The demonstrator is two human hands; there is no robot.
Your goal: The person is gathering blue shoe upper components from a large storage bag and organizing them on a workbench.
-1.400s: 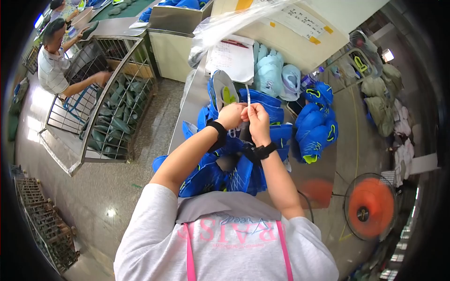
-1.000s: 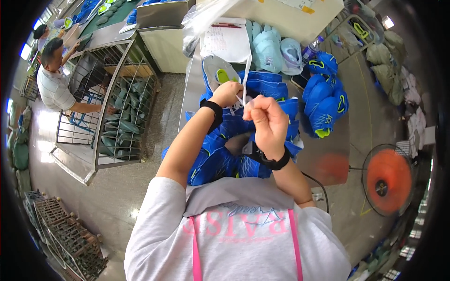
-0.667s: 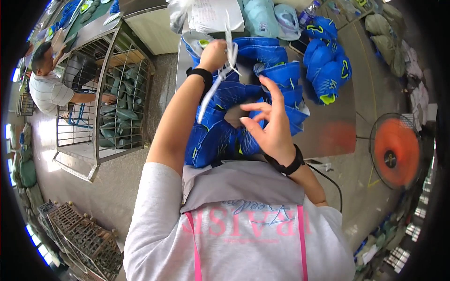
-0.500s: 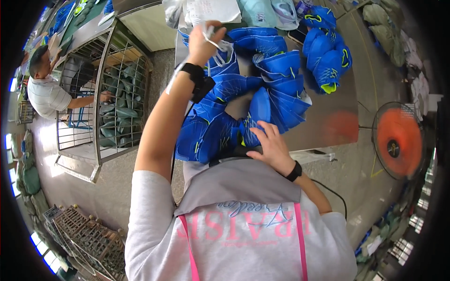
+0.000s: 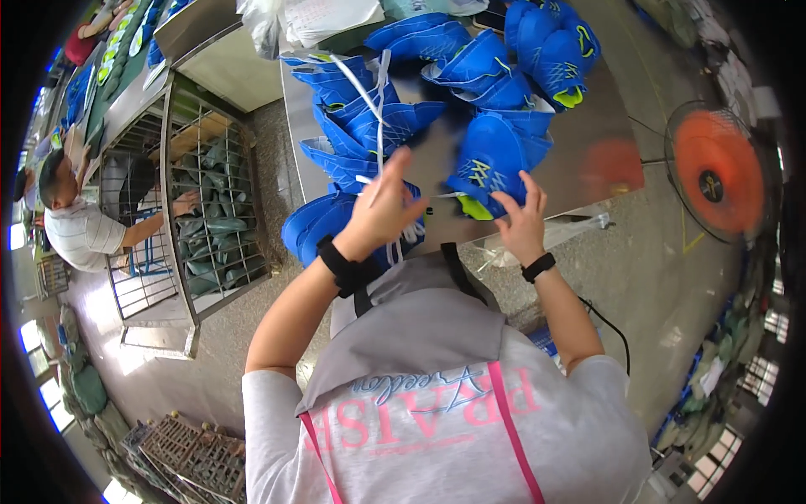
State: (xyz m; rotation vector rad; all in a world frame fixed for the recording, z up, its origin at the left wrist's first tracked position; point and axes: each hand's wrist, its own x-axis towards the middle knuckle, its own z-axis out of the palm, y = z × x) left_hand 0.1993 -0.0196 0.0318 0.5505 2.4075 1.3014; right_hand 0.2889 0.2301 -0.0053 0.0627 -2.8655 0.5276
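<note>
Bright light over my work, ringed by black fisheye corners.
Windows [image 5: 57, 405] at my lower left blow out white, and glare whitens the floor [image 5: 210, 370] on that side; the metal tabletop [image 5: 588, 126] mirrors a hazy red patch near the fan [image 5: 714, 181], its blades smeared. My left hand [image 5: 375, 217] looks slightly blurred; edges bend and soften outward.

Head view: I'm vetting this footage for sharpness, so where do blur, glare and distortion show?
Head view, right: the fan smears into an orange disc; head view, centre: the left hand looks slightly blurred, the metal tabletop mirrors orange; head view, left: glare whitens part of the floor; head view, rim: straight edges bend, corners go black.
</note>
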